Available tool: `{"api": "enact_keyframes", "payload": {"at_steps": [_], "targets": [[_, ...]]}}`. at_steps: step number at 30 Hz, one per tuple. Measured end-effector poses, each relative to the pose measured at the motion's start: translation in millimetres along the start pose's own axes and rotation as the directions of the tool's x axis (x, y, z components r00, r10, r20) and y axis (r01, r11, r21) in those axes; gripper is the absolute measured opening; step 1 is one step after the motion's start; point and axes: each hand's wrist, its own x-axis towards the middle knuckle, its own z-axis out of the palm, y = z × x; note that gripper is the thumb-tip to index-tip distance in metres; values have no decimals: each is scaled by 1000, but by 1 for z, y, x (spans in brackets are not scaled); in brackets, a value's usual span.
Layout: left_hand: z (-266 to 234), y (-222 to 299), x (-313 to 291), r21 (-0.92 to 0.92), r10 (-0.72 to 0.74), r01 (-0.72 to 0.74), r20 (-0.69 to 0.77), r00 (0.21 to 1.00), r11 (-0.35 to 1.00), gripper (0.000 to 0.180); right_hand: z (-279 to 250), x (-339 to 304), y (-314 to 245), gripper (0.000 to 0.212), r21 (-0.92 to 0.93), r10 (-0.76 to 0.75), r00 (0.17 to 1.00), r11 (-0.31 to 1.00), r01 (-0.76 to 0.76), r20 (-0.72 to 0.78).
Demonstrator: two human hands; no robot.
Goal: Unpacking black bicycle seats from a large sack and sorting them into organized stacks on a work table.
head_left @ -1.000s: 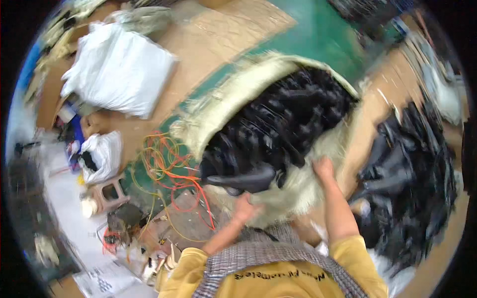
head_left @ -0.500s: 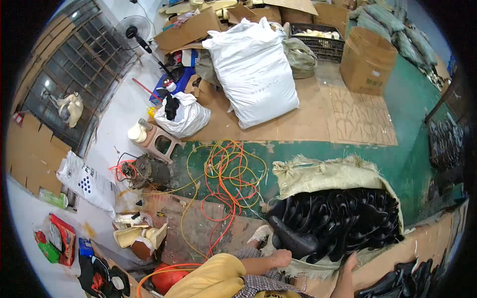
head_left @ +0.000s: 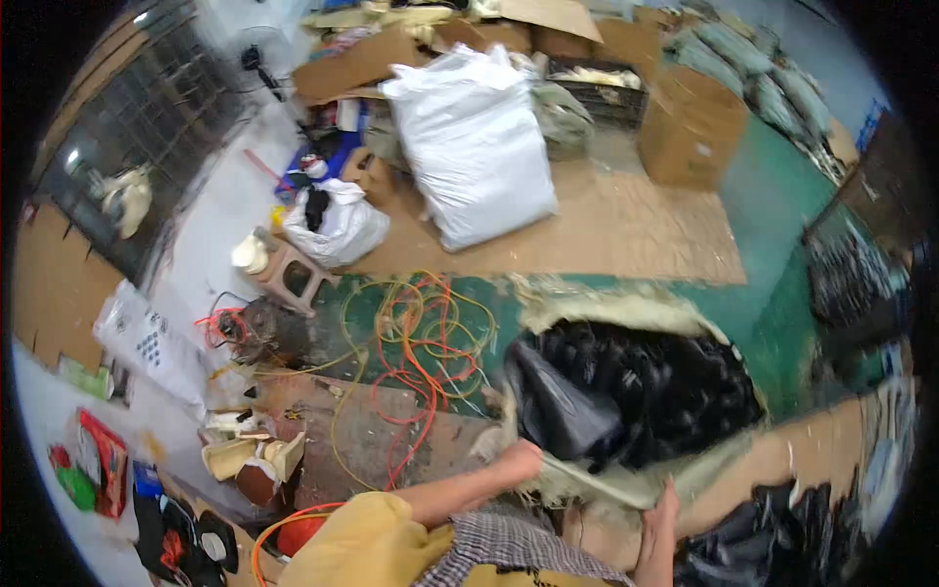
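- The left hand (head_left: 518,462) is curled up tight on the near edge of the sack (head_left: 606,308), over on the left side.
- The right hand (head_left: 663,507) is on the same near edge, more to the right. Its fingers look closed on the cloth, though the picture is a bit blurry there.
- The sack is pale and lies on the floor in front of the person. Its mouth is wide open, and the far side is folded back.
- Lots of shiny black pieces (head_left: 665,391) fill the sack. One big smooth piece lies at the left side, near the left hand.
- The step in hand looks like holding and working the sack by its edge. I think the next move calls for a firm hold with both hands, pulling evenly so the black pieces stay in.
- Near the right arm is another black pile (head_left: 753,543), outside the sack.
- Left of the sack, red and yellow hoses (head_left: 427,328) lie in loops on the green floor (head_left: 778,338).
- Farther off stand a big white bag (head_left: 474,157), a brown box (head_left: 693,127) and a little stool (head_left: 293,277).
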Motion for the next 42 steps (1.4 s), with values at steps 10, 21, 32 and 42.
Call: {"api": "enact_keyframes", "payload": {"at_steps": [10, 21, 32, 42], "targets": [[-88, 19, -44, -177, -135, 121, -68, 989, 977, 15, 28, -88, 18, 27, -181, -56, 998, 982, 61, 28], [-50, -22, -44, 133, -63, 42, 154, 986, 990, 18, -27, -42, 44, 31, -545, -174, 975, 809, 220, 135], [-81, -94, 23, -875, -578, 82, -242, 780, 477, 33, 26, -75, -1, 27, -883, -555, 687, -276, 380, 469], [-64, -108, 81, -682, -438, 52, -408, 801, 729, 71, 83, -42, 31, 53, -657, -322, 595, -552, 514, 736]]}}
